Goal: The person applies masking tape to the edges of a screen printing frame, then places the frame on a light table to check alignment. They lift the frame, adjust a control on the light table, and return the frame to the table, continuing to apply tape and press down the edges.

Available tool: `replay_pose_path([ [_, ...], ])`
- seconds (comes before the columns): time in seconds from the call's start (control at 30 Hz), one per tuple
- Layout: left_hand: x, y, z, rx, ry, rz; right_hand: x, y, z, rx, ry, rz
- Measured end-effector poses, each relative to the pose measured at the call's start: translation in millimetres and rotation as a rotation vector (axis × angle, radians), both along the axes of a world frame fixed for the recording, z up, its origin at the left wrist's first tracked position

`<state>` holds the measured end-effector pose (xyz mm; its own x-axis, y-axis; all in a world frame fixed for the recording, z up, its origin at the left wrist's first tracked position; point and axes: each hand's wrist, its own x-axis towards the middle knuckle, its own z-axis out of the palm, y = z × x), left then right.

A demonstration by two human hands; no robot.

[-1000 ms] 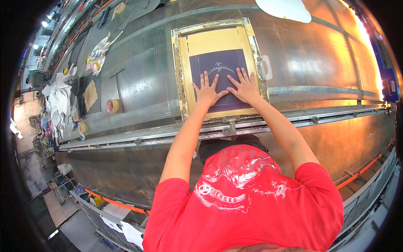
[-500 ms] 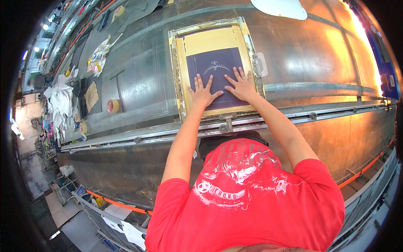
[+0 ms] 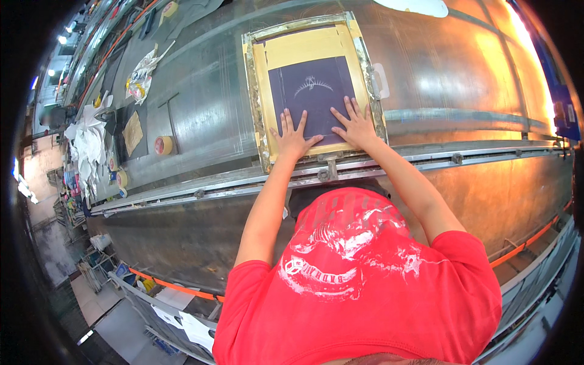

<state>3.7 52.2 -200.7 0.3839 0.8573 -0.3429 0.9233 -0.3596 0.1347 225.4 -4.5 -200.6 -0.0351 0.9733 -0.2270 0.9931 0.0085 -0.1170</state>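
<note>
Fingers are spread apart on both bare hands, gripping nothing: the left hand (image 3: 293, 141) lies palm down over the near left corner of a flat, dark purple rectangular panel (image 3: 313, 100), and the right hand (image 3: 360, 129) over its near right corner. The panel sits inside a worn, paint-crusted rectangular frame (image 3: 367, 67), with a yellow border (image 3: 302, 50) around it; a pale arched design (image 3: 313, 84) shows uncovered beyond the fingertips. The handwork seems partway along: frame and panel are laid flat and squarely in place, while the hands are not yet off; what else is left cannot be told.

Beneath lies a long, dark, shiny counter (image 3: 207, 109), edged on the near side by a silvery metal rail (image 3: 426, 163). To the left are a tan tape roll (image 3: 163, 145), a brown scrap (image 3: 132, 132), a crumpled silvery wrapper (image 3: 142, 76) and, farther left, rumpled white sheets (image 3: 90, 137). A rounded white sheet (image 3: 420, 6) lies at the far right. Orange light washes the counter's right end; behind the person, near left, runs an orange bar (image 3: 176, 284).
</note>
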Motion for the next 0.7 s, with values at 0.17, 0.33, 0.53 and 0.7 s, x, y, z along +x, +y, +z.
replay_pose_path([
  [0.17, 9, 10, 10, 0.01, -0.006, 0.035, -4, 5, 8, 0.067, 0.072, -0.061],
  [0.33, 53, -17, -17, 0.042, -0.097, -0.049, 1, -11, 6, 0.45, 0.595, -0.264],
  [0.53, 79, -37, 20, -0.324, -0.537, -0.343, 34, -36, 26, 0.676, 0.659, -0.427],
  [0.7, 49, -19, 9, -0.16, -0.213, -0.164, 52, -49, 29, 0.693, 0.607, -0.489],
])
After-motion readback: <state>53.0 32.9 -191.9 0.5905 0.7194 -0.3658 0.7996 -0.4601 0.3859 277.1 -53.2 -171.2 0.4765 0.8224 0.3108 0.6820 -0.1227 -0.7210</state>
